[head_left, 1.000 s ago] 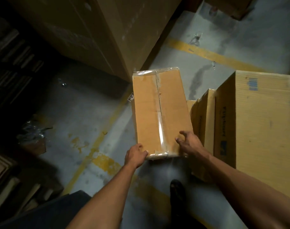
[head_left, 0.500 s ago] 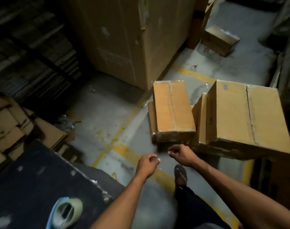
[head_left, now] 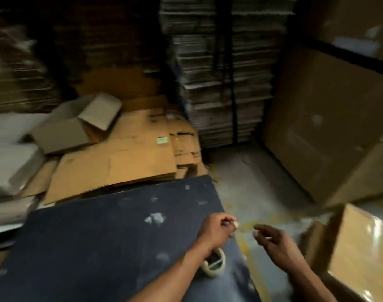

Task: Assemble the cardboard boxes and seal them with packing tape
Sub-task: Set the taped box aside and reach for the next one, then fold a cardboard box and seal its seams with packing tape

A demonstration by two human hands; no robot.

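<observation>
I'm between boxes, I judge: my left hand [head_left: 216, 228] hangs loosely curled over the dark table [head_left: 112, 243] and my right hand [head_left: 273, 238] floats just beside it with fingers slack, though blur hides whether either pinches a scrap. The tape roll [head_left: 215, 263] lies on the table under my left wrist. Next I need a fresh blank from the flat cardboard pile [head_left: 121, 162] beyond the table's far edge, then fold it up there.

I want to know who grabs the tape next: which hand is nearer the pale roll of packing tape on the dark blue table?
Left. The left hand hovers just above the pale roll of packing tape, its wrist overlapping it; the right hand is off the dark blue table, over the floor.
</observation>
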